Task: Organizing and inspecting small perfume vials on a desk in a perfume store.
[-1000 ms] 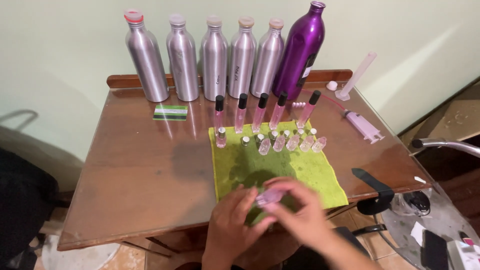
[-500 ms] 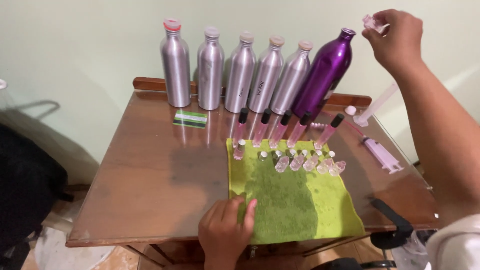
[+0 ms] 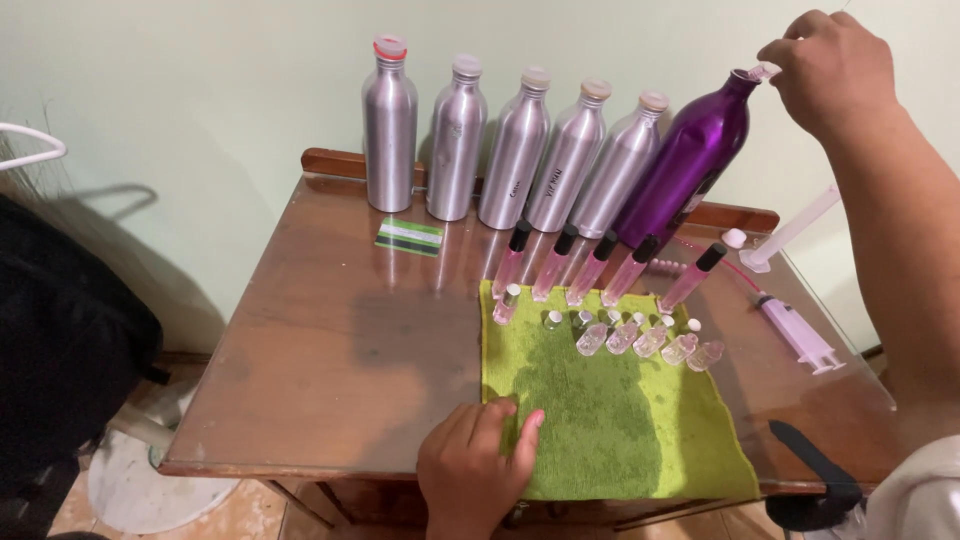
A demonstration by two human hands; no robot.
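Above purple bottle (image 3: 690,165), right hand (image 3: 830,70) pinches vial (image 3: 763,72).

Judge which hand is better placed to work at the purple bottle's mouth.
Right. The right hand is raised at the purple bottle, pinching a small clear piece against its mouth. The left hand lies flat on the green towel at the table's near edge.

1. Five metal bottles (image 3: 517,145) are plain silver; the leftmost has a red ring under its cap.
2. The tall bottle (image 3: 688,165) is glossy purple.
3. The towel (image 3: 610,410) is lime green, darker in patches.
4. The slim vials (image 3: 600,272) hold pink liquid under black caps.
5. The small glass vials (image 3: 640,338) are clear.
6. The card (image 3: 409,237) is green with white stripes.
7. The syringe (image 3: 797,332) is pale pink-lilac.
8. The table (image 3: 330,350) is reddish-brown wood.
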